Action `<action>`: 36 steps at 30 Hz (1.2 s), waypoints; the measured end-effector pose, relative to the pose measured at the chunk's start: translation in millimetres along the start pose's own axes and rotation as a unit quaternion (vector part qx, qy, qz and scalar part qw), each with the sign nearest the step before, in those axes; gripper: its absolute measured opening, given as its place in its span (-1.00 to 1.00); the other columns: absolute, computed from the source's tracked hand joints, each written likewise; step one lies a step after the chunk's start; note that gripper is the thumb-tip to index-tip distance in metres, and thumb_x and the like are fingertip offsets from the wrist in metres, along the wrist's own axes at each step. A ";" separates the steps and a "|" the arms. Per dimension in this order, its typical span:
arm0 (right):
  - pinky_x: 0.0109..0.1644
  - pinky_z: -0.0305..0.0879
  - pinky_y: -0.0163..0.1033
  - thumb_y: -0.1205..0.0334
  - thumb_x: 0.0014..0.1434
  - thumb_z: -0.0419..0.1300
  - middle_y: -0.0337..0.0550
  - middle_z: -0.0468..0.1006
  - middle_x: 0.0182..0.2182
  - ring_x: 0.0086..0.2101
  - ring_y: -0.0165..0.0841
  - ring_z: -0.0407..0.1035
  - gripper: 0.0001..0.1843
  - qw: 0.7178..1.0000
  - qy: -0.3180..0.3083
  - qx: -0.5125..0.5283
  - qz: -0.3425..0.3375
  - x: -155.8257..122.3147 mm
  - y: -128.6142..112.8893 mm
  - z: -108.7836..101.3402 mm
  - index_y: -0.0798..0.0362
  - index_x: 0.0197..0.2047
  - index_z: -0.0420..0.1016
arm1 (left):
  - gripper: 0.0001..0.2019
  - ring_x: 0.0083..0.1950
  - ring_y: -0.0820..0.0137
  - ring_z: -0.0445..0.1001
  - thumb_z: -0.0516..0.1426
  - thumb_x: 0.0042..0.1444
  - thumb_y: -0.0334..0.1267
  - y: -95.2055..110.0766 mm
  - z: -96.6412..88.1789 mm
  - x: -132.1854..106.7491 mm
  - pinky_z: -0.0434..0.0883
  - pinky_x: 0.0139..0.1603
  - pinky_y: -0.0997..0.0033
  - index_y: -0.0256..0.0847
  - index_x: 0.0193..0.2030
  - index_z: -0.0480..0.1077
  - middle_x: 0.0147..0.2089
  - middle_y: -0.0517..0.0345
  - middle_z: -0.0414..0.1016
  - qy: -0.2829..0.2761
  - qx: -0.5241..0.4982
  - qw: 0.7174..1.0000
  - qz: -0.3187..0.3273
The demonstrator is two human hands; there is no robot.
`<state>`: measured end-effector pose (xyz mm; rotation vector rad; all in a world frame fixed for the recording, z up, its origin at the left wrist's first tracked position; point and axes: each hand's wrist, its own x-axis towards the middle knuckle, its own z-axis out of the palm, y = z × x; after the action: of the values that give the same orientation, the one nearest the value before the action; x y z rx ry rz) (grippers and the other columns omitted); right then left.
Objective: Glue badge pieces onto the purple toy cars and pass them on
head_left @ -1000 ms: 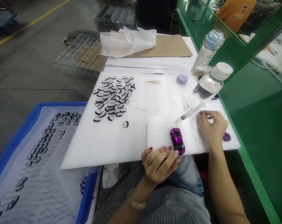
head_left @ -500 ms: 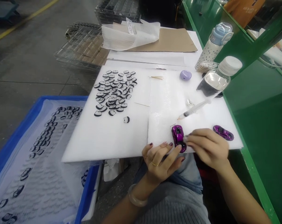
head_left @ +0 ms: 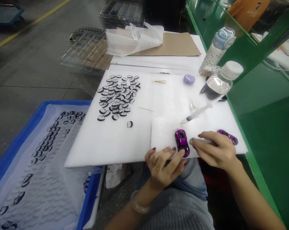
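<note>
A glossy purple toy car (head_left: 182,140) lies near the front edge of the white foam sheet. My left hand (head_left: 163,166) steadies it there, the index fingertip pressed on its lower end and the other fingers spread beside it. To the car's right, my right hand (head_left: 217,150) pinches a slim whitish-grey rod-like tool (head_left: 201,140); its exact kind is unclear. The tool's near end stands a little apart from the car. A second purple toy car (head_left: 227,136) sits partly behind my right hand. Above the first car lies a syringe (head_left: 195,114) with its tip pointing down-left.
Many small black-rimmed clear parts (head_left: 117,97) spread over the left of the foam sheet (head_left: 110,143). A dark-liquid bottle (head_left: 218,83), a dotted flask (head_left: 213,52) and a lilac case (head_left: 189,79) stand at right. A blue-rimmed tray (head_left: 45,103) of similar parts lies lower left.
My right hand has drawn slightly right, away from the car, and more of the tool shows. The left hand keeps its place on the car. The view has shifted slightly.
</note>
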<state>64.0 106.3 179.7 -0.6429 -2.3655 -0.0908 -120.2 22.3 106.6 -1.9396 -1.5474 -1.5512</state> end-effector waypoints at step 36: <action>-0.04 0.38 0.09 0.12 0.24 0.17 0.03 0.58 -0.07 -0.09 -0.02 0.47 -0.53 0.865 0.014 -0.184 0.466 -89.6 -0.9 -41.7 0.05 0.19 0.32 | -0.87 -0.17 0.29 0.51 0.18 0.17 -0.54 2.0 -28.6 19.6 0.32 -0.04 0.20 -0.24 -0.24 0.47 -0.26 0.09 0.51 -0.098 -0.033 0.995 0.000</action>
<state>146.7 57.9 155.4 -1.8763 -1.7726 -0.1169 -137.4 13.0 135.3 -2.1849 -1.5881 -1.4669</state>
